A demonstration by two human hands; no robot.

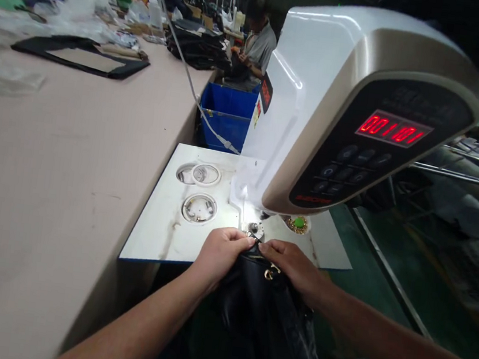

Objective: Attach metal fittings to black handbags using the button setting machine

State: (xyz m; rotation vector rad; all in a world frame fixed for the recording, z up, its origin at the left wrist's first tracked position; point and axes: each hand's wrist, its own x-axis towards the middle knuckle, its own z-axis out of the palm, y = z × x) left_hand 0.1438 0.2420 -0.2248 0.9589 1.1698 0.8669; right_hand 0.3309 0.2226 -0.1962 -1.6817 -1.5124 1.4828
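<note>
A black bag (258,310) with a gold-coloured metal clasp (271,272) hangs over the front edge of the white machine plate (154,233). My left hand (224,250) pinches the bag's upper edge from the left. From the right, my right hand (288,261) grips the same edge, its thumb close to the left thumb. The held edge lies at the small round metal die (254,228) under the head of a white and gold machine (315,95). A lamp lights this spot. The bag's lower part falls into shadow.
Left of the machine stands a large pale table (72,153) with a black frame-shaped piece (80,55) and plastic wrap. Round trays of small parts (199,208) are set in the plate. Behind are a blue bin (227,117) and a seated person (258,42).
</note>
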